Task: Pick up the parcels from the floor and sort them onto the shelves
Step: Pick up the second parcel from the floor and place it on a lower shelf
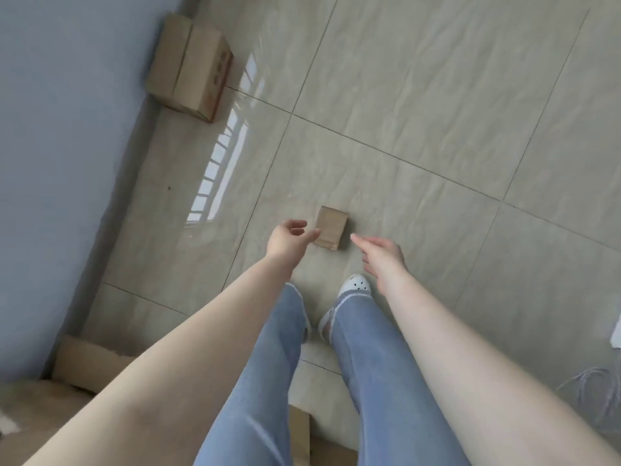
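Small brown parcel (331, 228) flat on tile (closed); larger carton (191, 67) — against wall.

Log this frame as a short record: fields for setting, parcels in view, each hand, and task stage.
setting: glossy tiled floor beside a blue-grey wall
small parcel: small cardboard box on the floor, just ahead of the feet
large parcel: large cardboard box on the floor against the wall
left hand: left hand open, fingers curled, close beside the small box; contact unclear
right hand: right hand open, fingers extended toward the box, not touching
shelves: not in view
task stage: reaching for the small box, not yet lifted
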Demonstrator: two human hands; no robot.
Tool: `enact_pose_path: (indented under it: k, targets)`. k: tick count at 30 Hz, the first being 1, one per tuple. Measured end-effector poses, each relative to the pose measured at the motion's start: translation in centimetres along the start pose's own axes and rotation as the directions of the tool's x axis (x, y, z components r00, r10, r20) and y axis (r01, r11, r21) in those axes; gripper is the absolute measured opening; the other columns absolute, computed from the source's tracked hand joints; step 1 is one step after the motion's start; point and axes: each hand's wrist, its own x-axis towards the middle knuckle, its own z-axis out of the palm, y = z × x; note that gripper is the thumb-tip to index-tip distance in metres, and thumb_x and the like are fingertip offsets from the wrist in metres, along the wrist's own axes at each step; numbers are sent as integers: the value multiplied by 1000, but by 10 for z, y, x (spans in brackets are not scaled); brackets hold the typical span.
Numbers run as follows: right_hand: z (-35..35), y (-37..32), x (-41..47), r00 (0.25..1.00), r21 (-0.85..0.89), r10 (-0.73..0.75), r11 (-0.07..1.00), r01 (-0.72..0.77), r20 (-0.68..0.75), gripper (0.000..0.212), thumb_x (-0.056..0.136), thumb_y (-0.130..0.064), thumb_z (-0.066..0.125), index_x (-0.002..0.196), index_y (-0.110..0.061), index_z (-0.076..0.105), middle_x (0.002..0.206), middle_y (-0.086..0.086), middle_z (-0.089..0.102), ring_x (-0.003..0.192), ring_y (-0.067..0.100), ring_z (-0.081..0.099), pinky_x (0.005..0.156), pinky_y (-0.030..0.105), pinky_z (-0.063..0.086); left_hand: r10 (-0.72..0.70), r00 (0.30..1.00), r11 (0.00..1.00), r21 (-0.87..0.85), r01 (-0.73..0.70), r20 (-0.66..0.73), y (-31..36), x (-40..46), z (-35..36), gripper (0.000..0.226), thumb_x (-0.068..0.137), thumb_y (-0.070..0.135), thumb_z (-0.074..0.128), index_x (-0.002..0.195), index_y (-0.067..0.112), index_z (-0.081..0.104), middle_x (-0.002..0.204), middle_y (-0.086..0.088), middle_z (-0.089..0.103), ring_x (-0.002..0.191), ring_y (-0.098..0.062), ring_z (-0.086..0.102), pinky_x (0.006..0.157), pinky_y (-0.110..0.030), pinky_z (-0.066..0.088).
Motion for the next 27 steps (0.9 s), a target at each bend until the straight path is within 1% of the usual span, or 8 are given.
enact_pose_path:
  k: [6,10,11,14,17,19,22,27]
  targets:
    - [15,37,117,998,-31,63,997,-63,-17,66,76,-33,79,130,-5,53,121,14,59,108,21,54,104,36,43,-57,998,998,39,58,-18,-44,109,49,54,88,27,69,137,10,52,141,-12,55,125,-25,55,92,-28,40]
    - [34,61,196,997,-90,78,993,-80,-23,72,74,-37,79,132,-4,53,108,10,56,89,17,53,90,31,42,-94,995,993,69,96,-20,-79,176,80,60,89,23,67,143,10,45,148,-13,47,132,-27,50,95,-31,40]
    - [40,68,215,996,-99,82,991,-84,-22,72,74,-37,79,132,-4,53,110,11,58,91,19,54,90,31,42,-103,994,992,75,105,-20,-88,192,88,61,90,23,67,145,10,42,150,-12,45,133,-27,48,94,-31,40]
    - [56,79,257,995,-98,97,990,-98,-12,72,76,-34,78,136,-6,49,133,15,57,120,26,55,96,30,40,-140,990,986,88,141,-27,-107,230,108,68,90,24,67,149,12,35,152,-10,42,135,-26,47,89,-27,37]
    - [70,92,290,992,-77,122,989,-123,-16,71,80,-32,76,137,-4,46,134,14,56,124,26,53,95,30,37,-183,983,980,75,184,-17,-123,261,125,69,92,22,65,152,10,31,152,-12,43,136,-27,46,97,-28,38]
    - [78,98,303,992,-75,126,989,-125,-2,55,83,-30,73,127,-2,55,116,10,61,106,24,58,85,29,40,-205,979,976,70,205,-7,-129,274,132,66,93,20,64,150,9,34,148,-13,48,133,-28,50,104,-32,40]
    - [87,100,306,995,-34,97,995,-97,-12,30,81,-30,74,100,-9,65,109,13,71,92,27,66,76,32,49,-161,986,985,61,164,-48,-130,275,137,51,89,16,65,137,9,49,134,-14,59,116,-30,61,100,-38,49]
    - [78,65,251,998,53,38,998,-36,-51,34,73,-39,77,88,-10,70,95,11,75,88,29,72,81,42,59,-20,993,995,94,31,-115,-93,224,119,42,81,34,70,118,21,57,123,-10,61,101,-26,66,93,-45,53]
